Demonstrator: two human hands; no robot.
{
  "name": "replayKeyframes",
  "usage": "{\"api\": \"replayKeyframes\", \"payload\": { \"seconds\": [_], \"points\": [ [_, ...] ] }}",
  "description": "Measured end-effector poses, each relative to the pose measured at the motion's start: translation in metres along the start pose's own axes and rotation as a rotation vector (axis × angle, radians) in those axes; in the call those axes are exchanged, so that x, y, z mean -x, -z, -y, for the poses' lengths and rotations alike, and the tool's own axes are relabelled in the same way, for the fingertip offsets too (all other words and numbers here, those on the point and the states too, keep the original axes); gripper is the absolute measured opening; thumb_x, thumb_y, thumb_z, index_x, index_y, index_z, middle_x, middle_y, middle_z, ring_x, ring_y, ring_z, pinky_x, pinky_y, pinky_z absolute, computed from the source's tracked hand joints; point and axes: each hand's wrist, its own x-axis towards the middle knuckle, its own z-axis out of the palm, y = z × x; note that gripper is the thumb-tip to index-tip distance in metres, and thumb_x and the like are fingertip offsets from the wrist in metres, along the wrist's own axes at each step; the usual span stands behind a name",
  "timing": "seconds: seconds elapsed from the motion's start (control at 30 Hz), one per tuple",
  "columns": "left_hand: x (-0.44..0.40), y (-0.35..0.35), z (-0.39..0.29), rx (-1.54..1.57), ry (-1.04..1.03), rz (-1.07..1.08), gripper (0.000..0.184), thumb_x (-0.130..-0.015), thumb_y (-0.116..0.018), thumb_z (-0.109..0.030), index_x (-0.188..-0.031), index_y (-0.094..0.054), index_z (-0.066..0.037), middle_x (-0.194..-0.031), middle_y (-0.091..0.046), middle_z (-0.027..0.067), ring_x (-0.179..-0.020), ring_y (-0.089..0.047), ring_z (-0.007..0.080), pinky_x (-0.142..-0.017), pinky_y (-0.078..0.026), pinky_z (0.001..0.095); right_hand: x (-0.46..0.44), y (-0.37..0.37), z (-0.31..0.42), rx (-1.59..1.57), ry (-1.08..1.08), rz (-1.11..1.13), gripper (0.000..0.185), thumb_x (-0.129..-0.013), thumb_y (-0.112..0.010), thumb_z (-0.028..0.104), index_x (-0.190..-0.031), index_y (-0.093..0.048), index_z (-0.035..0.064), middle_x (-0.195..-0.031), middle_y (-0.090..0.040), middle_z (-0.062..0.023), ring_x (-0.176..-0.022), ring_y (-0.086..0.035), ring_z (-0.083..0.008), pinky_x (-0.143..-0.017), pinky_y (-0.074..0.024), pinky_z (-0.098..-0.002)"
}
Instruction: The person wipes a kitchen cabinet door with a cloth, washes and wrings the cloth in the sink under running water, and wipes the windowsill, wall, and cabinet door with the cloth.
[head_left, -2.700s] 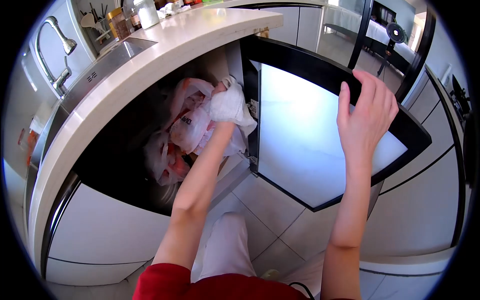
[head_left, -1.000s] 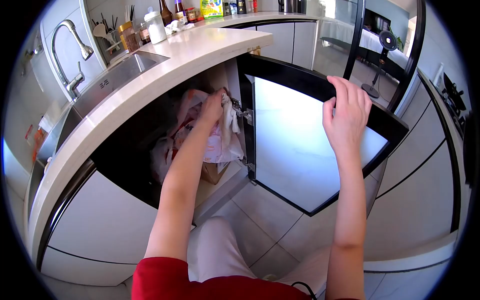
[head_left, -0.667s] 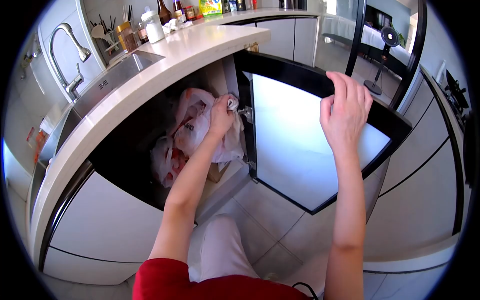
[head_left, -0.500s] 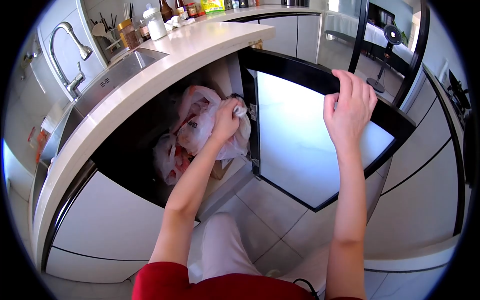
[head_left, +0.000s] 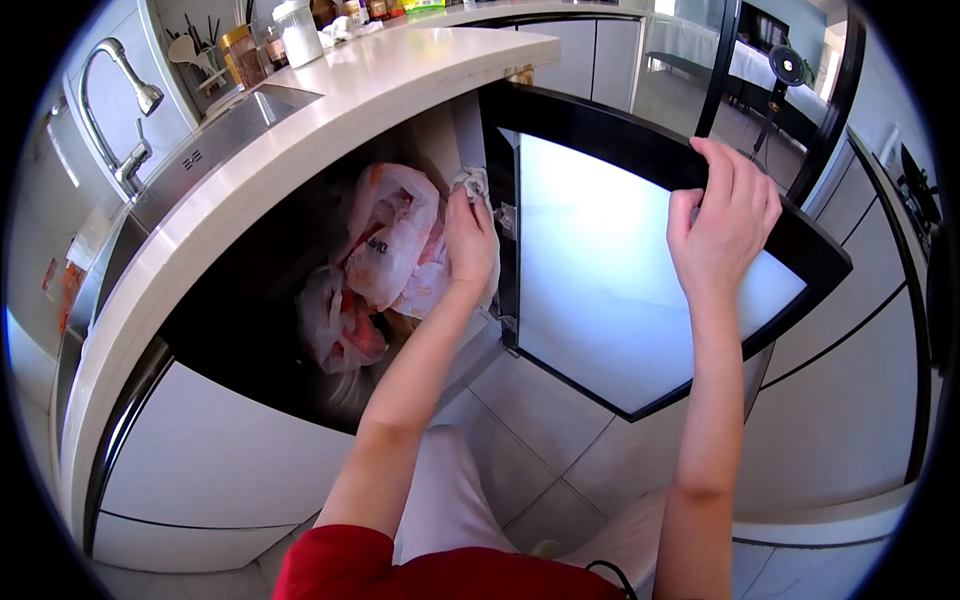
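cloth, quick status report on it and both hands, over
Left hand holding cloth inside the cabinet. Right hand at the edge of the open door. Plastic bags close beside left hand, may crowd it.

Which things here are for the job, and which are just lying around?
In the job: white cloth in the left hand; open cabinet door at the right hand.
Probably just there: plastic bags, faucet, white jar.
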Motion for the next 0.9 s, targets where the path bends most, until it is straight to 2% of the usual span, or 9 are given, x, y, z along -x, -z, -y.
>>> {"api": "replayKeyframes", "payload": {
  "seconds": [0.1,0.23,0.3,0.4,0.5,0.6,0.67,0.77,0.9],
  "points": [
    [0.013,-0.001,0.011,-0.108,-0.182,-0.081,0.027,-0.089,-0.047,-0.012,-0.111,-0.047,0.005,-0.107,-0.053,0.0254,-0.099,-0.05,0.0411,-0.088,-0.04,0.0421,0.0,0.0,0.002,0.021,-0.008,-0.007,0.042,-0.063,-0.057,0.004,-0.105,-0.056,0.008,-0.103,-0.056,-0.0051,-0.098,-0.051,-0.0216,-0.093,-0.0329,-0.0375],
    [0.067,0.024,0.016,0.023,-0.084,0.035,0.025,-0.091,-0.047,-0.014,-0.108,-0.047,0.005,-0.101,-0.055,0.02,-0.095,-0.054,0.0324,-0.085,-0.041,0.0389,-0.001,0.001,0.002,0.034,-0.007,0.0,0.042,-0.064,-0.057,0.004,-0.106,-0.056,0.0086,-0.103,-0.056,-0.0049,-0.099,-0.05,-0.0217,-0.094,-0.0325,-0.0375],
    [0.098,0.024,0.029,0.502,0.565,-0.045,0.024,-0.093,-0.049,-0.019,-0.109,-0.047,-0.001,-0.089,-0.054,0.0078,-0.079,-0.052,0.0192,-0.071,-0.042,0.0315,0.0,0.001,0.0,0.042,0.004,0.007,0.042,-0.064,-0.057,0.004,-0.106,-0.056,0.0087,-0.103,-0.056,-0.0049,-0.099,-0.05,-0.0217,-0.094,-0.0324,-0.0375],
    [0.109,0.036,0.028,0.773,0.793,-0.015,0.026,-0.094,-0.049,-0.021,-0.113,-0.047,-0.004,-0.099,-0.055,0.0031,-0.086,-0.053,0.012,-0.073,-0.043,0.0272,0.0,0.0,0.0,0.057,0.024,0.0,0.042,-0.064,-0.057,0.005,-0.106,-0.056,0.0093,-0.103,-0.056,-0.0048,-0.099,-0.05,-0.0215,-0.094,-0.0325,-0.0375],
    [0.085,0.045,-0.029,1.008,0.819,-0.071,0.028,-0.094,-0.05,-0.021,-0.113,-0.048,-0.001,-0.109,-0.054,0.0081,-0.097,-0.052,0.0134,-0.085,-0.043,0.0278,-0.001,-0.001,0.002,0.087,0.003,0.011,0.042,-0.064,-0.058,0.006,-0.106,-0.056,0.0095,-0.103,-0.056,-0.0049,-0.099,-0.05,-0.0217,-0.094,-0.0323,-0.0374],
    [0.028,0.049,-0.013,1.201,0.892,-0.123,0.04,-0.095,-0.049,-0.024,-0.128,-0.043,-0.003,-0.123,-0.051,0.008,-0.111,-0.05,0.0179,-0.098,-0.039,0.0328,0.0,-0.001,0.001,0.085,0.009,0.015,0.042,-0.065,-0.058,0.006,-0.106,-0.056,0.0094,-0.103,-0.055,-0.0054,-0.099,-0.05,-0.0218,-0.094,-0.0321,-0.0373],
    [-0.005,0.084,-0.048,1.261,0.713,-0.091,0.046,-0.096,-0.042,-0.034,-0.13,-0.042,-0.002,-0.127,-0.049,0.0095,-0.116,-0.048,0.0197,-0.1,-0.036,0.0356,0.0,-0.002,-0.002,0.086,0.019,0.008,0.042,-0.065,-0.058,0.006,-0.106,-0.056,0.0093,-0.103,-0.055,-0.0055,-0.099,-0.05,-0.0219,-0.094,-0.0321,-0.0374],
    [-0.009,0.114,-0.053,1.264,0.67,-0.228,0.05,-0.096,-0.041,-0.037,-0.133,-0.039,-0.003,-0.133,-0.045,0.0088,-0.121,-0.044,0.0206,-0.103,-0.033,0.0368,0.002,-0.004,-0.001,0.08,0.025,0.008,0.042,-0.065,-0.058,0.006,-0.107,-0.056,0.0094,-0.102,-0.055,-0.0057,-0.099,-0.05,-0.0216,-0.093,-0.0324,-0.0375],
    [0.045,0.108,-0.02,1.233,0.78,-0.215,0.051,-0.095,-0.045,-0.037,-0.133,-0.039,-0.004,-0.132,-0.046,0.0077,-0.121,-0.044,0.0199,-0.103,-0.033,0.0363,0.003,-0.008,-0.003,0.115,0.039,-0.026,0.042,-0.065,-0.058,0.007,-0.107,-0.057,0.0102,-0.102,-0.055,-0.0049,-0.099,-0.05,-0.021,-0.092,-0.0326,-0.0374]
  ]
}}
